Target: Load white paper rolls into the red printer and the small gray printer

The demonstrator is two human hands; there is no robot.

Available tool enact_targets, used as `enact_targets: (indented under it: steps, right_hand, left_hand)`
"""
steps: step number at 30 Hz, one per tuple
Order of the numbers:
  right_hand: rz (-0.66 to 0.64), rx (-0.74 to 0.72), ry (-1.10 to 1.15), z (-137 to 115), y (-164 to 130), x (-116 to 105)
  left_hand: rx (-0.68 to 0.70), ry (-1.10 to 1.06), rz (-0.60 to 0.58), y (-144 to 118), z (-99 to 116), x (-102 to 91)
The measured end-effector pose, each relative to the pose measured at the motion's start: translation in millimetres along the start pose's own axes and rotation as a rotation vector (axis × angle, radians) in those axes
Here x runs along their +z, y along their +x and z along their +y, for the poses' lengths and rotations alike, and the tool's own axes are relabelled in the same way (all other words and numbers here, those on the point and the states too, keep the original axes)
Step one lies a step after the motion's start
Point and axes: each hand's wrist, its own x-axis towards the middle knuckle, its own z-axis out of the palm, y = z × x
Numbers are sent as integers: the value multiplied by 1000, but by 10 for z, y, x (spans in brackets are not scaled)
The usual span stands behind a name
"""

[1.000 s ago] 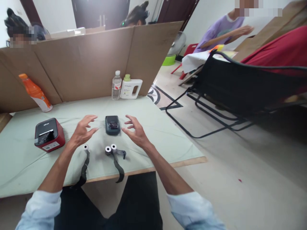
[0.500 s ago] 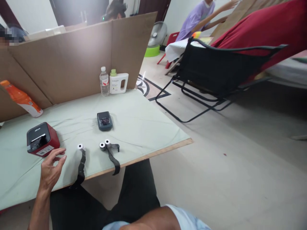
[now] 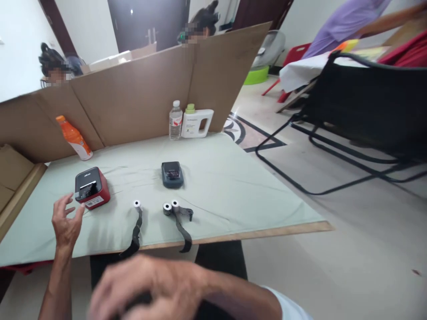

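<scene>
My left hand (image 3: 68, 222) is open, fingers and thumb apart, by the near left side of a small red and black label printer (image 3: 92, 187). Its fingertips are close to the printer; contact is hard to make out. My right hand (image 3: 150, 284) is blurred low in front of me, off the table, fingers bent and apart from the thumb. Only dark shows in that gap. Three small white rolls stand near the front edge: one roll (image 3: 137, 204) on the left, a pair (image 3: 171, 207) to its right, with black strips trailing from them. Behind the pair lies a dark handheld device (image 3: 172, 174).
A cardboard screen (image 3: 140, 98) runs along the back of the cloth-covered table (image 3: 233, 191). Before it stand an orange bottle (image 3: 75, 138), a water bottle (image 3: 175, 121) and a white jug (image 3: 196, 122). A black folding chair (image 3: 363, 102) is at right. Other people are beyond.
The view has swung left, so the table things sit further right. My right hand has come into view from below. My left hand has opened wider beside the printer.
</scene>
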Motion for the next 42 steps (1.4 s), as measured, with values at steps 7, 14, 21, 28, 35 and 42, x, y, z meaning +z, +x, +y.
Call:
enact_targets:
  steps: [7, 14, 21, 28, 35, 42]
  right_hand:
    - [378, 75, -243, 702, 920, -919]
    - [346, 303, -186, 1384, 1454, -1090]
    - [456, 238, -135, 1264, 1016, -1141]
    - [562, 209, -172, 894, 205, -1446]
    - [589, 234, -169, 999, -234, -1561]
    - [630, 201, -194, 1066, -279, -1591]
  left_hand:
    - [-634, -371, -172, 394, -512, 135]
    - [-595, -432, -257, 353, -491, 312]
    - [-457, -501, -322, 260, -215, 469]
    - [-279, -595, -542, 145, 382, 1000]
    - [-247, -657, -707, -29, 477, 1319]
    - [-185, -684, -915, 154, 238, 1121]
